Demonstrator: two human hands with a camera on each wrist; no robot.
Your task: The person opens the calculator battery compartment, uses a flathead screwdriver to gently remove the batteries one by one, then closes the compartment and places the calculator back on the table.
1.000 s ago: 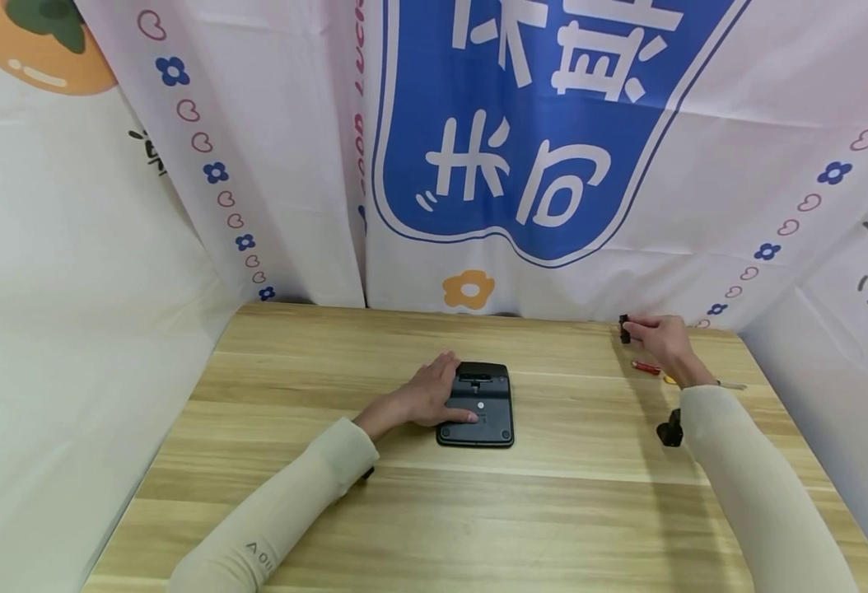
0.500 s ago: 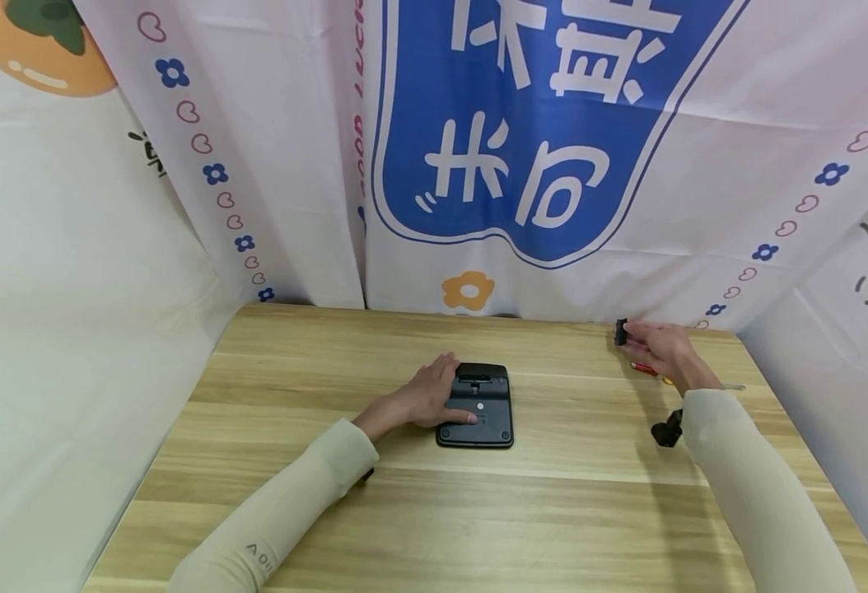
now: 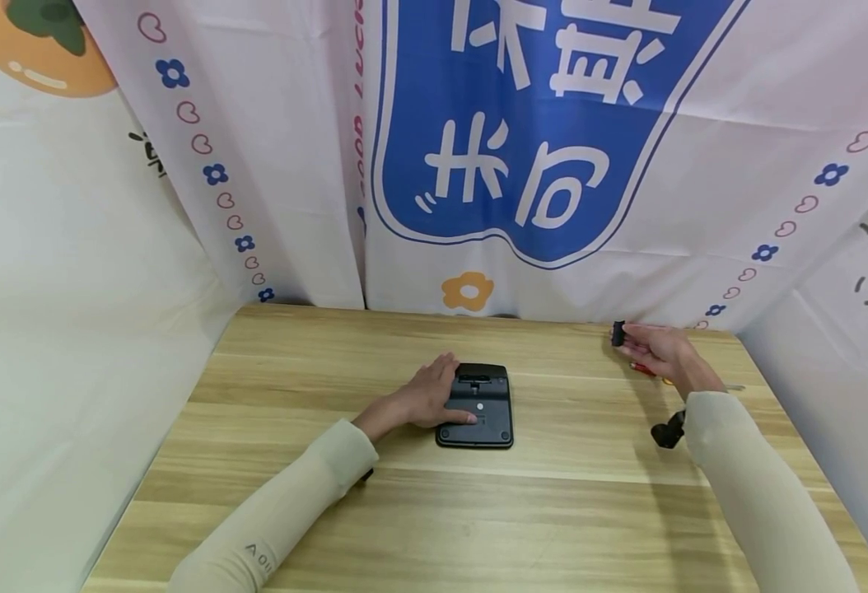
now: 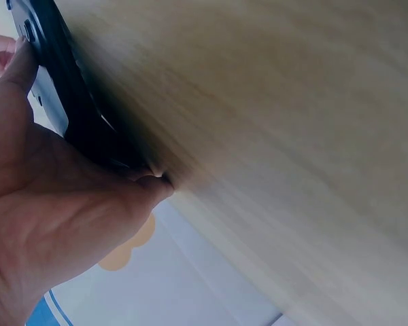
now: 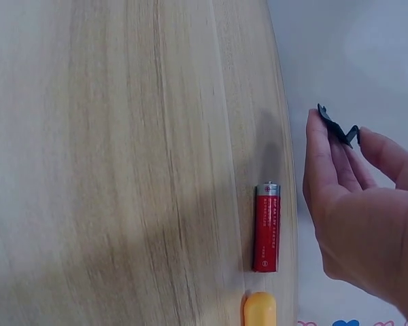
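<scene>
A dark calculator (image 3: 482, 424) lies face down on the wooden table, with its battery bay at the far end. My left hand (image 3: 428, 395) holds it from the left side, thumb across its back and fingers along the edge. In the left wrist view, the left hand (image 4: 68, 204) meets the calculator (image 4: 71, 102) at its edge. Near the table's back right, my right hand (image 3: 664, 350) pinches a small black battery cover (image 3: 618, 333). The right wrist view shows this cover (image 5: 336, 128), with its bent clip, between thumb and fingertips of the right hand (image 5: 367, 204).
Below the right hand lies a red AA battery (image 5: 266, 231). Beside it is a yellow-handled tool (image 5: 260, 311), whose metal shaft (image 3: 734, 387) points right. Cloth walls (image 3: 315, 206) enclose the table's back and sides.
The right hand has shifted slightly left and toward me with the battery cover, whose angle has turned a little. The left hand and calculator stay in place.
</scene>
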